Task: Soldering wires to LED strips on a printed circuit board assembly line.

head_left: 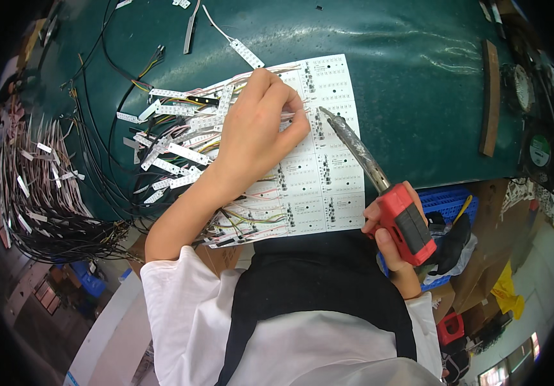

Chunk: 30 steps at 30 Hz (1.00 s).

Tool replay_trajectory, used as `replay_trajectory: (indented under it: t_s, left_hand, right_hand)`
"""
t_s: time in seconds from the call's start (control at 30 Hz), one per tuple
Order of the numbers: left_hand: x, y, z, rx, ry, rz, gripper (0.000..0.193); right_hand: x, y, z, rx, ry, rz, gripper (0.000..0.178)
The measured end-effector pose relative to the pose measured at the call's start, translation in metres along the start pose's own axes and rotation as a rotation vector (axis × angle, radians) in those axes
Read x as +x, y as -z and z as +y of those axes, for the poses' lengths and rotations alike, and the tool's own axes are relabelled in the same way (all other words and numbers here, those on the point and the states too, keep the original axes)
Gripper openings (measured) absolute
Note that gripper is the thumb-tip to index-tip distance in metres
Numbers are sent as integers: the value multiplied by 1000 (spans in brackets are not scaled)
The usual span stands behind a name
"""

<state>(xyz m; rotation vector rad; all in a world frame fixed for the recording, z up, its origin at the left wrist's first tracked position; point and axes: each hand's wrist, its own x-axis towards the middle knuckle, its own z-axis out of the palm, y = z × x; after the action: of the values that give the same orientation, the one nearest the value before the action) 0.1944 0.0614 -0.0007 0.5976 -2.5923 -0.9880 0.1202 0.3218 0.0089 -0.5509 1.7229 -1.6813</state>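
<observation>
A white panel of printed circuit boards (344, 151) lies on the green tabletop near its front edge. Above its middle, my left hand (257, 122) pinches thin wires, whose ends reach the board just past my fingertips. My right hand (389, 238) grips a red and black soldering iron (412, 222) at the panel's right side. The iron's tip points up and left, close to the pads beside my left fingers; whether it touches them I cannot tell. Coloured wires with small white LED boards (188, 153) run leftward from the panel, partly hidden under my left forearm.
A thick bundle of black and white cables (45, 193) hangs over the table's left edge. One loose LED strip (246, 53) lies beyond the panel. At the right are a wooden bar (488, 98) and a round black fan-like object (539, 151). Below sits a blue crate (447, 204).
</observation>
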Motion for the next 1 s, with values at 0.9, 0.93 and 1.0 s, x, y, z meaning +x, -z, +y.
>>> replay_trajectory:
  t_s: [0.9,0.93,1.0]
  left_hand:
    - [40,25,-12,-125,-165,-487,12]
    - [40,25,-11,-122,-167,-486,12]
    - [39,27,-11,-132,-157,-481,12]
  right_hand:
    - [-8,10,10,-144,99,-29,57]
    - [-8,9,9,-80,132,6,58]
    - [-6,8,9,17,117,37,62]
